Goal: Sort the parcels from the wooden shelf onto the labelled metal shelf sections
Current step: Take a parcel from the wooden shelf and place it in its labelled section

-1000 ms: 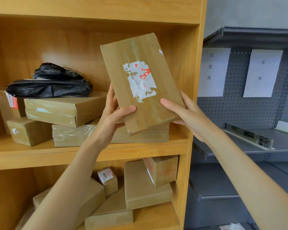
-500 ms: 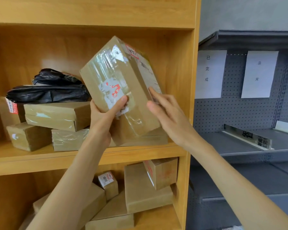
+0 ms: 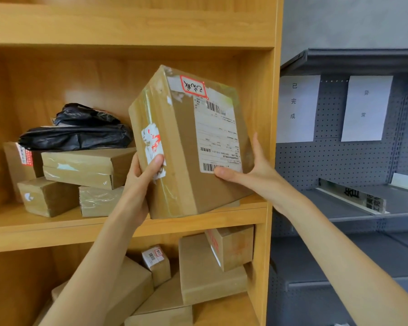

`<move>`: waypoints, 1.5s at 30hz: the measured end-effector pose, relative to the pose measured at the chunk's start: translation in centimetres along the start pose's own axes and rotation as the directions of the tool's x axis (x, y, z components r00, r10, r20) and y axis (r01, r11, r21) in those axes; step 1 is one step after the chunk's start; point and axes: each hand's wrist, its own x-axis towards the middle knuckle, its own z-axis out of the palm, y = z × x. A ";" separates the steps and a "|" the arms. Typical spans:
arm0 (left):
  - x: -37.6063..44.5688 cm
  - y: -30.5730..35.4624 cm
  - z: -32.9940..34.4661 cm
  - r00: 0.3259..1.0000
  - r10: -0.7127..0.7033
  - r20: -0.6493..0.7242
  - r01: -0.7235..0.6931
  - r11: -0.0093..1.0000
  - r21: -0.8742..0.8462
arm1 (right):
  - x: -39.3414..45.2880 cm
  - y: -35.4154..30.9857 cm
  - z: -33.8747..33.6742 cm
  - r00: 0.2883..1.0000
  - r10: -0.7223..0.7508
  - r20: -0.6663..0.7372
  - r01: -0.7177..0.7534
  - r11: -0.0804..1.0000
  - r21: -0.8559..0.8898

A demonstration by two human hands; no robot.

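While I stood facing the wooden shelf [image 3: 127,227], I held a cardboard parcel [image 3: 186,147] up in front of its middle compartment with both hands, tilted so that one corner pointed up and its lower edge hung just above the shelf board. My left hand [image 3: 141,177] gripped the parcel's lower left side, the thumb [image 3: 154,164] pressed over a torn white and red sticker [image 3: 152,147] and the other fingers curled out of sight behind the box. My right hand [image 3: 250,170] held the lower right side, its thumb lying across the bottom of the white shipping label [image 3: 216,135] by a barcode, the forefinger stretched up along the right edge; the rest of those fingers were hidden behind the parcel. A red-bordered tag [image 3: 193,87] with handwriting sat at the top of that same face. Behind my left hand, more taped boxes [image 3: 87,168] lay stacked in the compartment with a black plastic bag [image 3: 78,132] on top of them. Below, further parcels [image 3: 205,267] leaned against each other in the lower compartment. To my right stood the grey metal shelf [image 3: 349,208], its perforated back panel carrying white paper signs [image 3: 297,109], well apart from the parcel I was holding.
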 end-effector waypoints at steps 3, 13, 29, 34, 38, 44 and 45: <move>0.0 0.0 -0.1 0.998 0.033 -0.058 -0.030 0.998 0.054 | -0.3 0.6 -0.1 0.999 0.003 -0.053 -0.001 0.999 0.034; 0.0 0.6 0.4 0.977 -0.161 0.139 0.128 0.967 0.222 | -0.5 1.3 0.3 0.989 -0.054 -0.134 0.058 0.998 0.024; -0.7 -1.9 4.6 0.976 -0.163 -0.142 0.113 0.945 -0.308 | -1.2 2.3 6.6 0.941 0.318 0.118 -0.312 0.677 0.666; -0.9 -1.8 5.1 0.982 -0.174 -0.069 0.141 0.929 -0.342 | -0.3 2.8 7.0 0.954 0.235 0.186 -0.296 0.641 0.708; -0.9 -1.4 3.8 0.980 -0.196 -0.023 0.190 0.970 -0.152 | -0.3 3.5 5.9 0.968 0.208 0.139 -0.240 0.614 0.752; 0.3 2.5 -1.8 0.955 -0.200 -0.220 0.171 0.975 -0.145 | 1.2 4.3 2.1 0.953 0.262 0.150 -0.277 0.559 0.781; 0.5 2.7 -2.8 0.958 -0.206 -0.198 0.183 0.975 -0.129 | 1.5 4.4 1.9 0.953 0.263 0.152 -0.281 0.573 0.770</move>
